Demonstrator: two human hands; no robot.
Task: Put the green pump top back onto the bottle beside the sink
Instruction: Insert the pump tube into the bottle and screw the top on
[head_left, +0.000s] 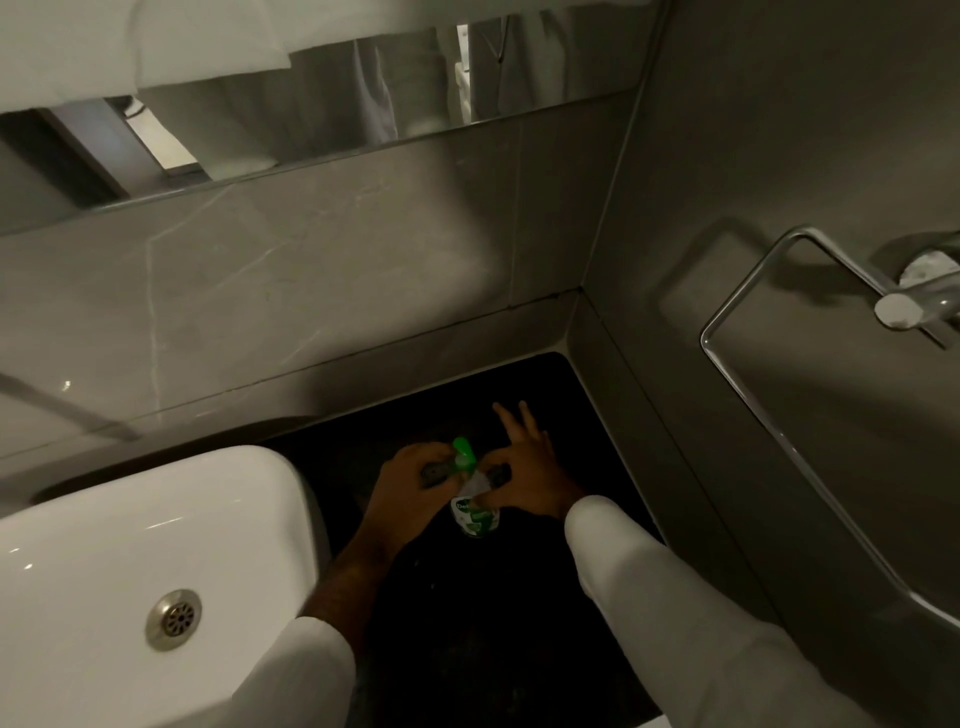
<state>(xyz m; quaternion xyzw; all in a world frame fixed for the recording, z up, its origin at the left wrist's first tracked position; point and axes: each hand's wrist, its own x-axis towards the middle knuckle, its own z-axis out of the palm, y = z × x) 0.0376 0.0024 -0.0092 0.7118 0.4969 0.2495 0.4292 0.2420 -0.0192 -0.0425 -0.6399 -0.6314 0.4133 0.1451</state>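
My white sleeves reach in from the bottom edge over the dark countertop, with the white sink and its metal drain at the counter's left edge. My left hand is wrapped around the neck of the soap bottle, which stands upright mid-counter just beside the sink. My right hand pinches the base of the green pump top with thumb and forefinger, other fingers spread. The pump sits on the bottle's mouth, nozzle pointing toward the back wall. A chrome towel ring hangs on the right wall
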